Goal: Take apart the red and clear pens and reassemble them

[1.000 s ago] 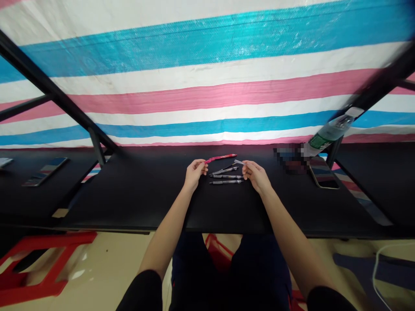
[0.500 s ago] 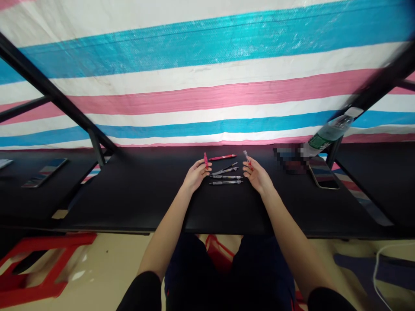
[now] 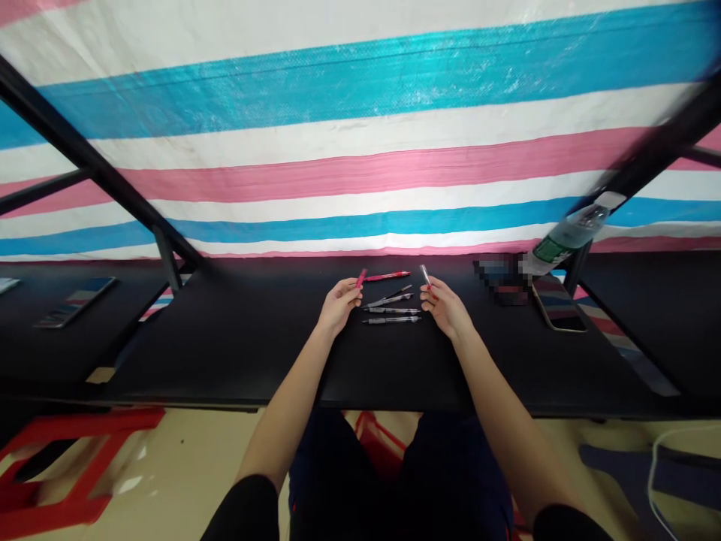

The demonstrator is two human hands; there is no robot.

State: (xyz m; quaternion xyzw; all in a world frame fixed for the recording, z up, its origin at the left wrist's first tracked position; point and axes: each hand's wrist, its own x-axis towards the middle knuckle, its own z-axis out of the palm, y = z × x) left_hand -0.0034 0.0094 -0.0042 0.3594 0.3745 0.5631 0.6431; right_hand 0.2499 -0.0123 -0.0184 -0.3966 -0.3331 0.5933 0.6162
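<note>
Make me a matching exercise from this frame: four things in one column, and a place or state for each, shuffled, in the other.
1. Left hand
2. Right hand
3. Bottle
4. Red pen

A. Lies beyond the clear-and-grey pens
B. Holds a clear piece
C. Bears a green label
D. Holds a pink piece

Pairs: 1-D, 2-B, 3-C, 4-A

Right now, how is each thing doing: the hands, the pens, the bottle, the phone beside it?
Left hand: holding a tilted pink pen part
Right hand: holding a tilted clear pen part
Red pen: lying on the table
Grey pens: lying down
Bottle: cap on
Phone: lying flat, screen up
</note>
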